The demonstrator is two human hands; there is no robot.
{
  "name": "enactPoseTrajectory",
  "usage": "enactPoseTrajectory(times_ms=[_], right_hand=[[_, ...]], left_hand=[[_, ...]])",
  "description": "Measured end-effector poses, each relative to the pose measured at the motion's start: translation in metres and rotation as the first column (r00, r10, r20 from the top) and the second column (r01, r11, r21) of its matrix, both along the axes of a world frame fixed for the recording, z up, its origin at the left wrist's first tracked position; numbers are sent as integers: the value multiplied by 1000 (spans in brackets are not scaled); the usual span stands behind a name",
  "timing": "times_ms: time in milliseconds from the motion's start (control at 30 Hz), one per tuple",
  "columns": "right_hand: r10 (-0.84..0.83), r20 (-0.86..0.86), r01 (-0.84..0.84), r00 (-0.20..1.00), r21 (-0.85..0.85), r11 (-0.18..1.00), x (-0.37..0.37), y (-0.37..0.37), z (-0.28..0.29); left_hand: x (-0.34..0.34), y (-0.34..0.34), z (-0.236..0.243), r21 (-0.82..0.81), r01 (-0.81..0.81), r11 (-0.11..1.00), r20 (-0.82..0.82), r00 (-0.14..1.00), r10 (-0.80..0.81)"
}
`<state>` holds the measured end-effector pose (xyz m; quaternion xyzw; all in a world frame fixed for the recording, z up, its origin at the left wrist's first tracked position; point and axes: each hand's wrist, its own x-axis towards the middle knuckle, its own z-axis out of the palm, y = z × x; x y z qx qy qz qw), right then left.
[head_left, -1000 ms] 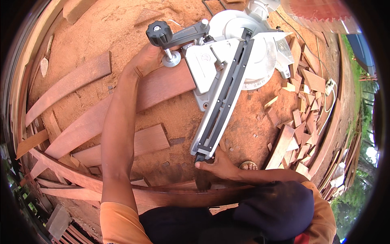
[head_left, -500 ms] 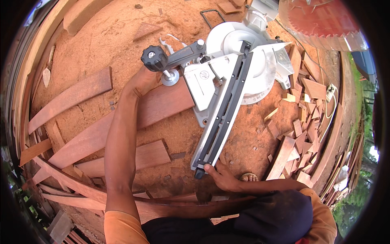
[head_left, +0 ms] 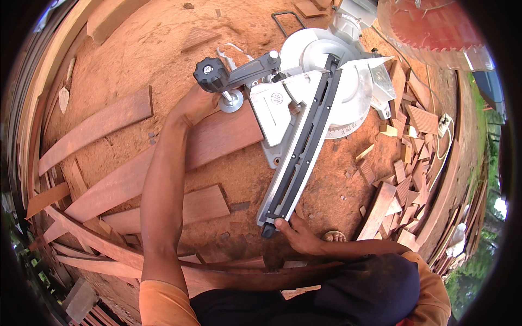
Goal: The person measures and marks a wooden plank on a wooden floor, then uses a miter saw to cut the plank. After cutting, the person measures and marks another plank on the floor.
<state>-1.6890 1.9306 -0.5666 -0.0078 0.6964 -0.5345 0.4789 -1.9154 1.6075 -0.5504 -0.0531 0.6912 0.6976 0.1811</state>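
Observation:
A silver miter saw [head_left: 348,95] stands on sawdust-covered ground, its long slotted arm [head_left: 298,163] pointing toward me. My right hand [head_left: 302,237] grips the near end of that arm, thumb on top and the other fingers tucked beneath. My left hand [head_left: 200,104] is by the black clamp knob [head_left: 211,74] on the saw's left side. Its fingers are hidden behind the knob and clamp, so what they touch is unclear. Below that hand, a long reddish-brown board [head_left: 225,136] runs up to the saw's edge. The red saw blade [head_left: 435,27] sits behind a clear guard at upper right.
Wood offcuts [head_left: 416,157] pile up right of the saw, near a white power socket and cord [head_left: 445,122]. More boards [head_left: 98,130] lie at left, and a curved plank [head_left: 103,239] crosses near my legs. A trowel [head_left: 65,92] rests at far left.

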Motion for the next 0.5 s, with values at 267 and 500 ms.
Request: enactPoseTrajectory(times_ms=[267,500], right_hand=[[90,-33,-91,995,-39,995,-4,8,-15],[762,-430,-789,484,162,593,-3,68,29]], left_hand=[[17,-8,11,-227,-55,972,33,997,64],[111,-35,49,-649,-143,747,-86,990,114]])
